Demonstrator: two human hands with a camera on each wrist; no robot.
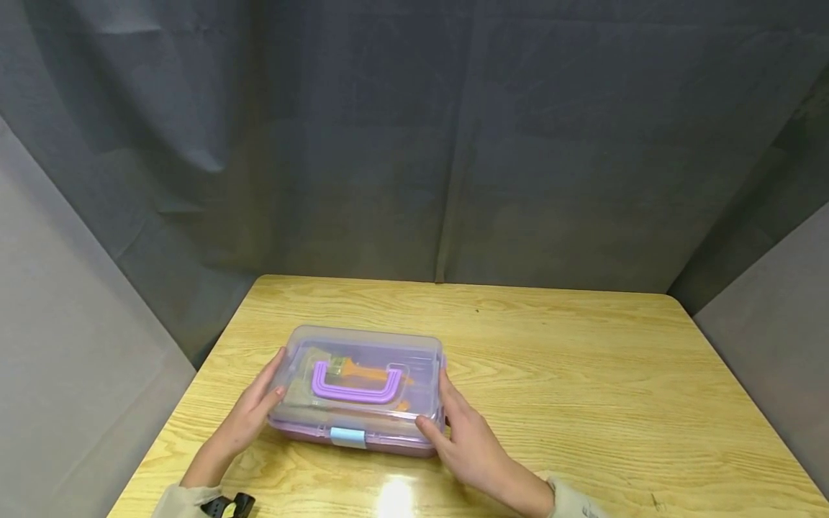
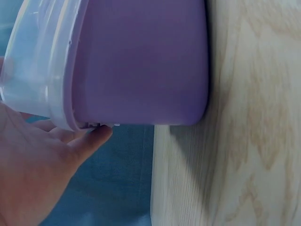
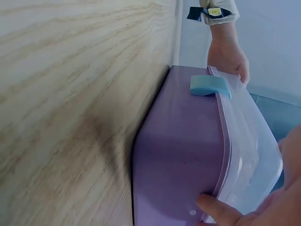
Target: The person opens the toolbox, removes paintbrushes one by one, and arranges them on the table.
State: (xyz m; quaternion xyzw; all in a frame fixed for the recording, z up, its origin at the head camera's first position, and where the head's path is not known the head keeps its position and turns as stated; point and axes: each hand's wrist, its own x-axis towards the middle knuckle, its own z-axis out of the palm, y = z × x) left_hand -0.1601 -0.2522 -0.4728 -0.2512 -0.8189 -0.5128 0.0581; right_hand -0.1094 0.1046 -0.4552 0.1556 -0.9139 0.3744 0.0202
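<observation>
A purple plastic storage box (image 1: 388,444) with a clear lid (image 1: 378,345) sits on the table, its lid down. Folded flat on the lid is a purple handle (image 1: 356,394); a pale blue latch (image 1: 348,437) is at the front. Through the lid I see a brush (image 1: 363,370) with an orange handle and other contents too blurred to name. My left hand (image 1: 246,414) holds the left end, thumb on the lid, fingers at the rim (image 2: 70,106). At the right end my right hand (image 1: 469,442) grips the box, thumb on the lid's front corner, a fingertip (image 3: 214,207) under the rim.
The wood-grain table (image 1: 583,381) extends to the right and behind the box. A dark grey curtain (image 1: 363,144) hangs beyond its back edge, and pale panels (image 1: 71,360) stand at both sides. A dark band (image 1: 227,506) is on the left wrist.
</observation>
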